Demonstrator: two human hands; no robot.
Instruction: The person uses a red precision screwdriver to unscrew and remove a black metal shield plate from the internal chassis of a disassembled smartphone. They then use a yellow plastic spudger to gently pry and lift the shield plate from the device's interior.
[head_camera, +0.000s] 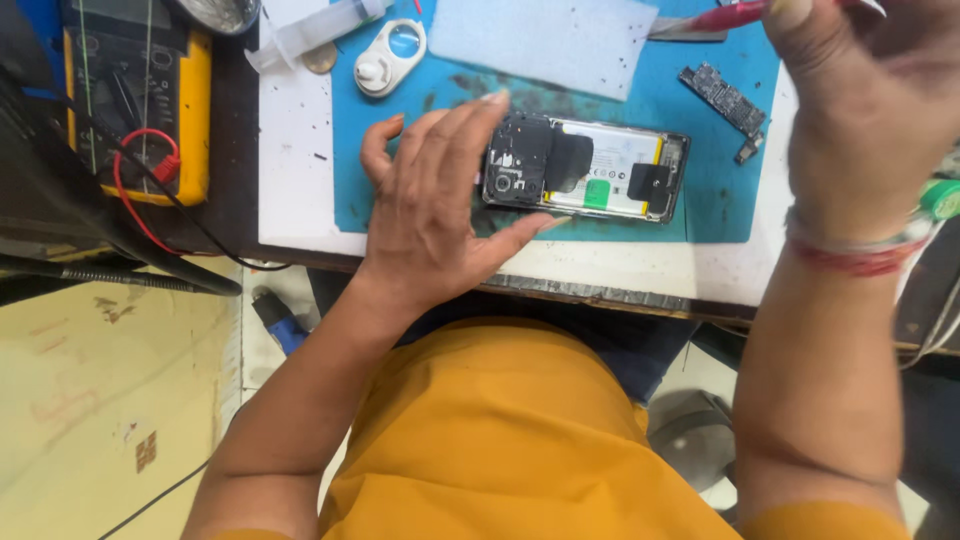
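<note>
Fingers (455, 125) of my left hand (430, 215) spread open against the left end of the opened phone (585, 168) on the blue mat (720, 190) to steady it, while my right hand (870, 110), raised at far right, pinches red-handled tweezers (725, 15).

A green oval label (597, 193) sits on the opened phone's (585, 167) white battery; black stickers beside it.

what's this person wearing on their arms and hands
Both forearms are bare, with mustard-yellow short sleeves showing only at the frame's bottom edge. The right wrist carries a red thread band with a pale bangle. The left hand has no ring, glove or band in view.
</note>
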